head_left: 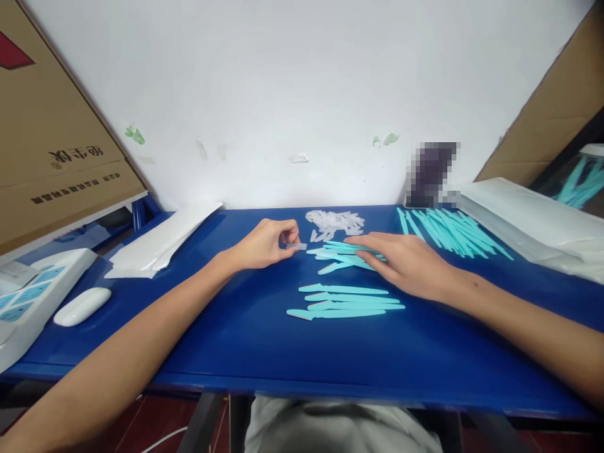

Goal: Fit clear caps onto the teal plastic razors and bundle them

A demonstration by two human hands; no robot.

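Between thumb and forefinger, my left hand (272,243) pinches a small clear plastic blade cap (302,246). Just to its right, my right hand (406,259) has its fingers and thumb around the handle end of a turquoise eyebrow razor (338,245). That razor's tip points at the cap, and the two are apart. Under my right fingers lies a small bunch of eyebrow razors (342,259), partly hidden. Nearer to me, several eyebrow razors (352,306) lie in a row, blades to the left. Behind my hands is a heap of clear caps (336,221).
At the back right lies a big pile of turquoise razors (450,231), beside a white plastic bag (514,214). White sheets (160,245), a white oval case (82,306) and a white tray (70,267) are on the left of the blue table (226,352). A cardboard box (61,126) stands behind them.
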